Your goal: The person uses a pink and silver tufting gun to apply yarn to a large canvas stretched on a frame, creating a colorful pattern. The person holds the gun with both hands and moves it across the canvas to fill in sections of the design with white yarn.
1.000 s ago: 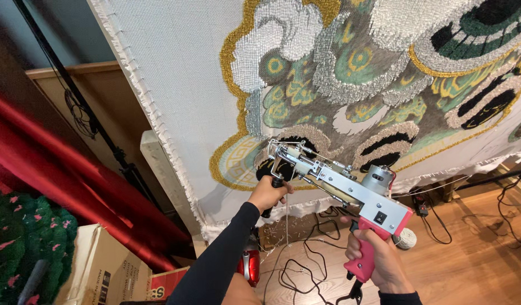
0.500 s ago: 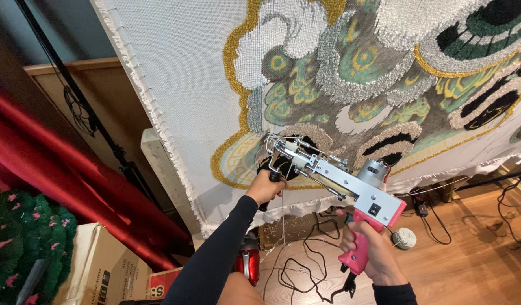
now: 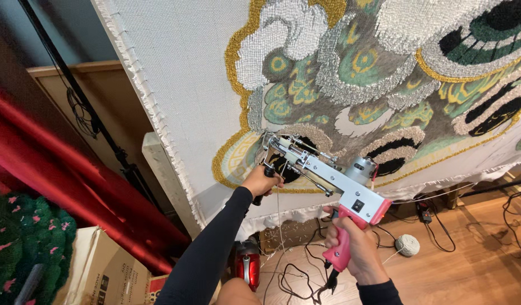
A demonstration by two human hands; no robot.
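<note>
Stretching across the frame, the tufted cloth [image 3: 181, 85] is showing a gold, green and grey pattern, its upper part cut off. The tufting gun [image 3: 322, 175] is pressing its tip against the cloth near the lower edge. The right hand [image 3: 354, 254] is wrapping its fingers tight around the pink grip. The left hand [image 3: 261, 179] is clamping its fingers on the black front handle, mostly hiding it. A yarn ball [image 3: 407, 245] is lying on the floor.
</note>
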